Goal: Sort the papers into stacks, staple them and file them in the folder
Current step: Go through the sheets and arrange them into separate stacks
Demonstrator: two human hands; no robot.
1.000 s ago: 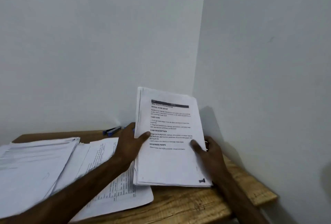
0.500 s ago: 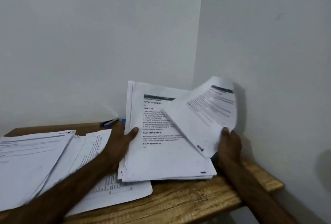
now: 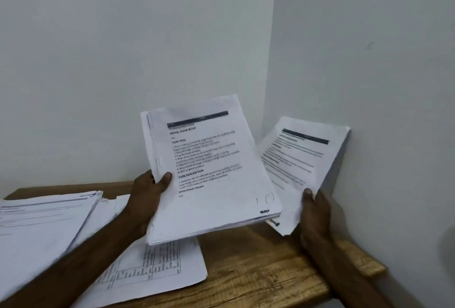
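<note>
Currently gripping a thick printed stack (image 3: pixel 209 172) in the left hand (image 3: pixel 147 199), thumb over its face, above the wooden table (image 3: pixel 258 270); pinching a thinner sheaf (image 3: pixel 298 160) in the right hand (image 3: pixel 317 214) by the back right corner.

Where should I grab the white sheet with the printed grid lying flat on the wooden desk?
Probably its right edge, coming from the right: the white grid-printed sheet lies flat, that edge is exposed on the bare wooden desk, and its left side runs under the white paper pile.
</note>
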